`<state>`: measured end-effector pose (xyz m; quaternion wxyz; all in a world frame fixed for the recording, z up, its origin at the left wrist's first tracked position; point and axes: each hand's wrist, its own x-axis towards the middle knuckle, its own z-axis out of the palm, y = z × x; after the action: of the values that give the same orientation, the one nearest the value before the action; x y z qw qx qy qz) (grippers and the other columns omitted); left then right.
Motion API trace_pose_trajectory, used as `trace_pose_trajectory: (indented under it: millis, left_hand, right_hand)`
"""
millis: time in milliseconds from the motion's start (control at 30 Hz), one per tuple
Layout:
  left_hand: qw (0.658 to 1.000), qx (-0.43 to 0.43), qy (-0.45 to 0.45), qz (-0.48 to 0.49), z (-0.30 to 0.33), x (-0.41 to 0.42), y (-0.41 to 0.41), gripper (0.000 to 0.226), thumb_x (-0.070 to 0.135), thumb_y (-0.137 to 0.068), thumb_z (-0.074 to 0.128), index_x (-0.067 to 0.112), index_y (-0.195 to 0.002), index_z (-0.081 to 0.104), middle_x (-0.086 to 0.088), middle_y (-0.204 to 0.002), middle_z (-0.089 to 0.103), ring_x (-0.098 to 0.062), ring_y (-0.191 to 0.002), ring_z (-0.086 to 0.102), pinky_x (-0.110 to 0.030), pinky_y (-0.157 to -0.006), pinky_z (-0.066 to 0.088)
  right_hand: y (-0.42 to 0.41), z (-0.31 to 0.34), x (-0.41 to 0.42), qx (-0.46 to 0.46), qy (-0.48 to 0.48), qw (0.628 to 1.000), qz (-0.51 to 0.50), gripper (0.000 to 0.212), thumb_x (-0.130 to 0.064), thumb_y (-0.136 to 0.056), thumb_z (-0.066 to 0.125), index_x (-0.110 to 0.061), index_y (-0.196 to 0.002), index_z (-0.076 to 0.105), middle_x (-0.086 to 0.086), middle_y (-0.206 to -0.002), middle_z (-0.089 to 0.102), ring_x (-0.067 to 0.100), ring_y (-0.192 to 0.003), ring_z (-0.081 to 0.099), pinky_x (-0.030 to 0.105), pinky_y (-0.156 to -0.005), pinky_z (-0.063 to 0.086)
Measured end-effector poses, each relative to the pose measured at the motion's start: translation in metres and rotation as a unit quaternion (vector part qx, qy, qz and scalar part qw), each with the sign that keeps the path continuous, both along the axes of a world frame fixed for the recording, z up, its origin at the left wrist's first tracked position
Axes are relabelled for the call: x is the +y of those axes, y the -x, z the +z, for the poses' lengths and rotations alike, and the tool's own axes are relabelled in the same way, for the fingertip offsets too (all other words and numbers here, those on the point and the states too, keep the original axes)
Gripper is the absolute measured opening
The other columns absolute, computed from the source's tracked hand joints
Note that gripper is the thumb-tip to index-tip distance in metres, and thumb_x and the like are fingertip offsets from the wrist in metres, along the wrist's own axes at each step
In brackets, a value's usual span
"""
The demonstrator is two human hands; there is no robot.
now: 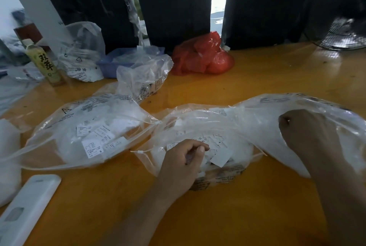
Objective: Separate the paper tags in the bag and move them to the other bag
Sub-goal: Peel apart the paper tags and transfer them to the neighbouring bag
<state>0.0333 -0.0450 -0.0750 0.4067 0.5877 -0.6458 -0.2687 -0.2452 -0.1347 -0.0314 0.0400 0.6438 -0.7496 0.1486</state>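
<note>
On the orange counter (pixel 257 79) right in front of me I'm working out of the near clear bag (pixel 198 126), the one full of loose paper tags (pixel 215 146). My left hand (pixel 184 158) is reaching into its mouth with the fingers curled in, and it looks like I'm pinching a tag or a couple of them between thumb and forefinger, though honestly the plastic glare makes it hard to say exactly how many. One white tag (pixel 220 157) is sticking out just past my fingertips.

My right hand (pixel 309 136) is bunched into a fist on the upper flap of that same bag, gripping the plastic and pulling it up and back. That's the whole reason it's there: keeping the opening stretched so the other hand can dig around without the film collapsing on the pile.

So the hands are apart, one clamped on the flap, one closing on tags inside.

Just to the left I'm keeping the second clear bag (pixel 89 132) lying with its mouth facing me, almost touching the first one at the corner, so the trip across is short. It's already got a decent heap of tags in it, printed sides up.

Further back, a red bag (pixel 202 57), more clear bags, a blue tray (pixel 111 65) and a drink bottle (pixel 44 63) are sitting out of the way. A white flat thing (pixel 27 208) is lying near my left elbow.

My guess is the fiddly bit is peeling stuck tags apart one-handed.
</note>
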Motion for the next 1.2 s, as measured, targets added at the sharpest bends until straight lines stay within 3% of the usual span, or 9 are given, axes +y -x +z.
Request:
trace_pose_trajectory:
  millis: [167,267,367,467,633,800,933,1067,1200]
  left_hand:
    - [1.000,0.014,-0.003,0.001,0.001,0.001,0.000,0.021,0.025,-0.108,0.056,0.029,-0.112,0.076,0.025,-0.105,0.072,0.014,-0.101,0.063,-0.001,-0.082,0.044]
    - [0.999,0.038,0.008,0.001,0.002,0.002,0.000,0.020,0.031,-0.108,0.056,0.028,-0.113,0.075,0.025,-0.096,0.073,0.016,-0.089,0.064,-0.002,-0.076,0.045]
    - [0.996,0.085,0.005,-0.013,0.003,0.001,-0.001,0.027,0.047,-0.103,0.060,0.034,-0.126,0.066,0.029,-0.116,0.071,0.008,-0.111,0.065,-0.010,-0.092,0.051]
    - [0.989,0.132,-0.028,-0.057,0.005,0.002,-0.004,0.051,0.056,-0.094,0.069,0.043,-0.141,0.054,0.033,-0.127,0.065,0.006,-0.116,0.064,-0.011,-0.091,0.052]
    - [0.976,0.214,-0.019,-0.023,0.006,0.002,-0.009,0.017,0.040,-0.092,0.078,0.046,-0.108,0.075,0.013,-0.102,0.080,-0.008,-0.096,0.077,-0.014,-0.083,0.057]
    - [0.968,0.247,-0.035,0.005,0.004,0.000,-0.011,0.011,0.028,-0.096,0.075,0.038,-0.098,0.078,0.005,-0.095,0.080,-0.014,-0.090,0.079,-0.019,-0.080,0.059]
    - [0.971,0.234,-0.042,0.008,0.003,0.000,-0.011,0.012,0.025,-0.099,0.072,0.035,-0.097,0.078,0.004,-0.092,0.079,-0.015,-0.087,0.077,-0.021,-0.080,0.060]
    - [0.973,0.224,-0.045,0.016,0.003,0.001,-0.009,0.018,0.024,-0.098,0.072,0.041,-0.095,0.077,0.007,-0.092,0.079,-0.013,-0.088,0.078,-0.020,-0.080,0.060]
    - [0.968,0.243,-0.055,0.012,0.006,0.001,-0.008,0.011,0.037,-0.097,0.074,0.045,-0.104,0.076,0.009,-0.099,0.080,-0.013,-0.092,0.078,-0.024,-0.084,0.062]
  right_hand:
    - [-0.009,0.007,0.007,-0.055,0.088,0.994,0.026,0.032,-0.023,-0.102,0.054,-0.016,-0.072,0.062,0.004,-0.076,0.065,0.024,-0.066,0.051,0.032,-0.061,0.037]
    - [-0.027,0.011,0.017,-0.098,0.167,0.976,0.103,0.037,-0.030,-0.103,0.055,-0.020,-0.068,0.058,-0.007,-0.061,0.057,0.012,-0.052,0.048,0.025,-0.053,0.033]
    - [-0.057,0.008,0.029,-0.269,0.079,0.930,0.237,0.032,-0.036,-0.102,0.058,-0.021,-0.075,0.065,-0.010,-0.053,0.056,0.010,-0.039,0.048,0.013,-0.041,0.032]
    - [-0.082,-0.004,0.043,-0.386,-0.057,0.859,0.331,0.035,-0.050,-0.096,0.052,-0.023,-0.081,0.068,-0.009,-0.054,0.057,0.004,-0.041,0.042,0.018,-0.042,0.034]
    - [-0.096,-0.013,0.047,-0.459,-0.100,0.813,0.345,0.042,-0.048,-0.101,0.049,-0.017,-0.079,0.067,-0.008,-0.050,0.051,0.005,-0.041,0.038,0.017,-0.045,0.033]
    - [-0.099,-0.015,0.050,-0.467,-0.111,0.812,0.331,0.049,-0.064,-0.096,0.043,-0.024,-0.088,0.069,-0.003,-0.065,0.062,0.010,-0.047,0.045,0.023,-0.047,0.036]
    - [-0.096,-0.016,0.051,-0.380,-0.096,0.850,0.353,0.028,-0.063,-0.090,0.057,-0.039,-0.101,0.065,-0.017,-0.090,0.066,0.005,-0.057,0.054,0.020,-0.051,0.044]
    - [-0.095,-0.019,0.048,-0.371,-0.078,0.865,0.328,0.017,-0.042,-0.100,0.059,-0.032,-0.091,0.070,-0.006,-0.078,0.070,0.007,-0.047,0.046,0.025,-0.046,0.039]
    - [-0.095,-0.021,0.047,-0.380,-0.064,0.867,0.317,0.027,-0.049,-0.097,0.060,-0.030,-0.080,0.069,0.001,-0.065,0.064,0.006,-0.042,0.039,0.022,-0.043,0.032]
